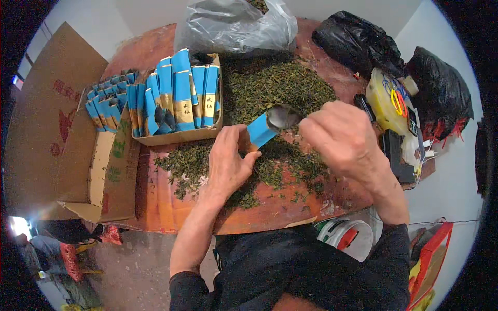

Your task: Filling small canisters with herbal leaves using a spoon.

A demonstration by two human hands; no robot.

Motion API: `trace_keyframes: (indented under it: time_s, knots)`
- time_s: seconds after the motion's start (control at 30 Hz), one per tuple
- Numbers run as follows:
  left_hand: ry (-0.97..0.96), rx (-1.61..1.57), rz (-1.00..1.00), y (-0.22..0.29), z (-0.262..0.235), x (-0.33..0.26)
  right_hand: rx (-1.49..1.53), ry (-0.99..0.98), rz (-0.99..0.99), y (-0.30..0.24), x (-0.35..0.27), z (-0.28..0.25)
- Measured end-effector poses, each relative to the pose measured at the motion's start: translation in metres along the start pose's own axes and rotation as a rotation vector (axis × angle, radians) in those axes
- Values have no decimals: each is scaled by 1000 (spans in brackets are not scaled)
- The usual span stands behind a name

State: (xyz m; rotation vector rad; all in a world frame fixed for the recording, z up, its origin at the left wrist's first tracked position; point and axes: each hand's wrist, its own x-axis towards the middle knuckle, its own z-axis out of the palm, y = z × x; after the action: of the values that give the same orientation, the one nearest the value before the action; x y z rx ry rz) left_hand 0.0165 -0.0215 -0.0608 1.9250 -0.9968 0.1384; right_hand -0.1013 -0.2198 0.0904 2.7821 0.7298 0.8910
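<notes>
My left hand (226, 163) is closed around a slim blue-and-gold paper packet (262, 131), tilted with its mouth up toward the right. A shiny metal spoon (284, 117) rests at that mouth, and my right hand (340, 137) grips its handle, which is mostly hidden by the fingers. Whether leaves lie in the spoon is hard to make out. Beneath and behind both hands spreads a heap of dried green leaves (275, 85), like loose tea, with thinner scatterings toward the near edge.
Left of the heap, a small carton (176, 137) holds several upright blue packets. A large open carton (39, 135) with more packets stands beyond it. A clear plastic bag (233, 28) sits at the back. Black bags (358, 41) and a yellow container (381, 101) line the right side.
</notes>
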Motion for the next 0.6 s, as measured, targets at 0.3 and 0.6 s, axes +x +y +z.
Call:
trace_keyframes:
  time_s: [0.3, 0.6]
  knots:
    - [127, -90, -148, 18, -31, 8, 525, 98, 752, -35, -45, 18]
    - [160, -84, -168, 13, -32, 6, 1227, -263, 1278, -70, -49, 52]
